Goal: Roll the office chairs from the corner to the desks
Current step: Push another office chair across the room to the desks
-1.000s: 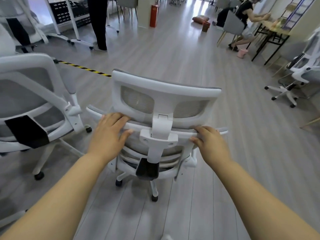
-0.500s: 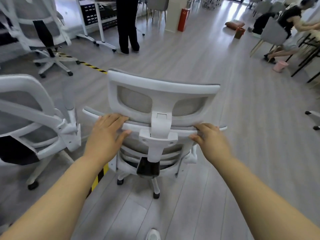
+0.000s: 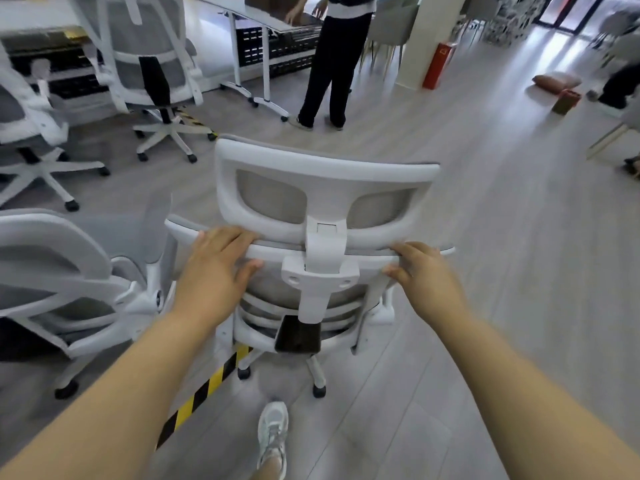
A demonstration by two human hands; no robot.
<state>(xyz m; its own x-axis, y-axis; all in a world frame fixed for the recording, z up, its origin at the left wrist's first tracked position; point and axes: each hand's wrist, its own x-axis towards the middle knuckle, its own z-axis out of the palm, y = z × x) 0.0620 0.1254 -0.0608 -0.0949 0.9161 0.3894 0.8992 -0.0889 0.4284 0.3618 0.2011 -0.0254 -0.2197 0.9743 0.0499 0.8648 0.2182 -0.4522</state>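
Left hand (image 3: 216,271) and right hand (image 3: 426,275) grip the chair (image 3: 325,174).
Fingers (image 3: 228,234) curl over its back bar, and it stands over the striped tape (image 3: 207,386). Push slow and straight to miss the other chair (image 3: 65,268) beside the tape.

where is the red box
Head view, upper right: the red box stands on the floor beside the white pillar, right of the standing person.
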